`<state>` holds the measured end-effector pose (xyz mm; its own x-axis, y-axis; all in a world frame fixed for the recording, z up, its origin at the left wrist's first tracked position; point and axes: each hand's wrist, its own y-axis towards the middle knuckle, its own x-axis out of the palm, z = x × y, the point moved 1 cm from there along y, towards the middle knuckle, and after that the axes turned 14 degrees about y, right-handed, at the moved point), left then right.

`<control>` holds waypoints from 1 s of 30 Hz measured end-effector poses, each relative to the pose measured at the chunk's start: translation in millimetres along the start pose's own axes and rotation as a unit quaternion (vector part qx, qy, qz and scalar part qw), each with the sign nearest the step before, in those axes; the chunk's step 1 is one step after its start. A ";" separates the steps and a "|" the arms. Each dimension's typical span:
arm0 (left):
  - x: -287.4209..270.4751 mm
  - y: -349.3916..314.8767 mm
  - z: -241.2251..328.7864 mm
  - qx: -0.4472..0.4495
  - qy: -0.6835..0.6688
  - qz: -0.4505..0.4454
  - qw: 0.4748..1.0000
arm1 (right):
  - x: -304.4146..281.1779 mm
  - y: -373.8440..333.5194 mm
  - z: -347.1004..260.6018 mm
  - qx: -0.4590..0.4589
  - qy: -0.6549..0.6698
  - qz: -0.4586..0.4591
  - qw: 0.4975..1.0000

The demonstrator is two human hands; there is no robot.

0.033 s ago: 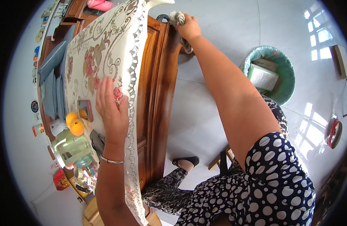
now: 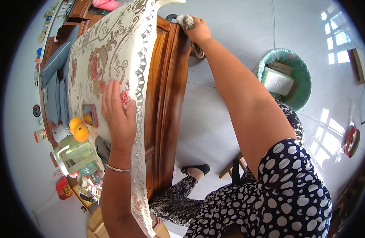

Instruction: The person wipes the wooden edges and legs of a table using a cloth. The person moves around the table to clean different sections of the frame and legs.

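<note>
Grey cloth [image 2: 187, 22], bunched, sits at the far upper corner of the wooden cabinet side [image 2: 166, 99], where the brown panel meets the edge of the tabletop. Right hand [image 2: 198, 31] is closed around it, fingers curled tight on the wad and pressing it against the wood; a tail of cloth hangs below the wrist. Arm is nearly fully extended.

Left hand [image 2: 118, 115] lies flat on the floral table cover [image 2: 111, 51], fingers together and slightly fanned, thumb out toward the lace border; it holds nothing, only bears weight. A thin metal bangle [image 2: 117, 169] is on that wrist.

Judgement on the wiping stroke: the panel has raised mouldings and grooves, so the cloth should follow the grain along each groove, with pressure kept through the palm, not the fingertips. The left hand is a useful brace for so long a reach, but it also pins the cover, and the overhanging lace could catch in the cloth.

Around: on the tabletop near the left wrist, two oranges [image 2: 79, 129], a clear pale-green jug [image 2: 73, 156] and a small framed object [image 2: 90, 115]. On the glossy tiled floor [image 2: 230, 59], a green-lined waste bin [image 2: 287, 77] with boxes inside stands to the right, well clear of the arm. Person's foot in a dark shoe [image 2: 196, 169] is close to the cabinet base, which limits stepping nearer.
</note>
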<state>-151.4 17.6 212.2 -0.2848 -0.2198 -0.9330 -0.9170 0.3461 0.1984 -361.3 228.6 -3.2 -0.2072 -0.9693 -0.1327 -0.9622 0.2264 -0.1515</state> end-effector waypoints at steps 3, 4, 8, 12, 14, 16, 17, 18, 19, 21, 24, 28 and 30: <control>-2.1 0.6 1.8 0.001 -0.018 0.003 1.000 | 10.4 -10.3 7.6 -0.010 0.001 -0.014 1.000; -3.1 0.2 2.3 0.000 -0.018 -0.001 1.000 | 9.1 -14.3 3.5 0.008 -0.014 -0.027 1.000; -5.5 0.0 4.7 -0.008 -0.016 -0.012 1.000 | 8.8 -20.9 -9.8 0.020 -0.062 -0.018 0.998; -1.1 0.7 3.7 -0.014 -0.014 -0.009 1.000 | 10.9 -61.2 -18.1 0.020 -0.031 0.006 0.999; -2.3 -2.1 0.6 -0.018 -0.008 -0.003 1.000 | 20.2 -80.7 -15.2 0.018 -0.012 0.014 1.000; -0.1 -1.1 0.0 -0.021 -0.006 0.001 1.000 | 22.2 -97.3 -14.2 0.023 -0.008 0.010 1.000; 0.8 -1.0 0.1 -0.022 -0.005 0.004 1.000 | 23.0 -105.7 -13.4 0.026 -0.006 0.009 1.000; 1.7 -2.2 -0.6 -0.023 -0.002 0.006 1.000 | 26.3 -114.6 -11.5 0.023 0.002 0.009 1.000; 2.9 -2.9 -1.0 -0.023 0.001 0.008 1.000 | 28.9 -125.9 -9.2 0.014 0.011 0.014 1.000; 3.4 -2.6 -0.4 -0.023 0.000 0.013 1.000 | 31.7 -147.9 -4.0 0.005 0.019 -0.003 1.000; 3.9 -3.9 0.5 -0.017 0.002 0.017 1.000 | 39.9 -196.8 9.3 -0.053 0.047 -0.012 0.997; 8.2 -3.9 -1.9 -0.010 0.008 0.032 0.999 | 45.9 -268.2 13.8 -0.042 0.069 -0.075 0.994; 9.2 -6.0 -3.9 -0.009 0.010 0.033 0.999 | 48.5 -308.6 23.0 -0.060 0.056 -0.126 0.989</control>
<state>-149.6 10.0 203.5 -0.3505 -0.2143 -0.9117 -0.9009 0.3433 0.2656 -70.4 113.9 14.6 0.0305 -0.9995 0.0039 -0.9984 -0.0306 -0.0470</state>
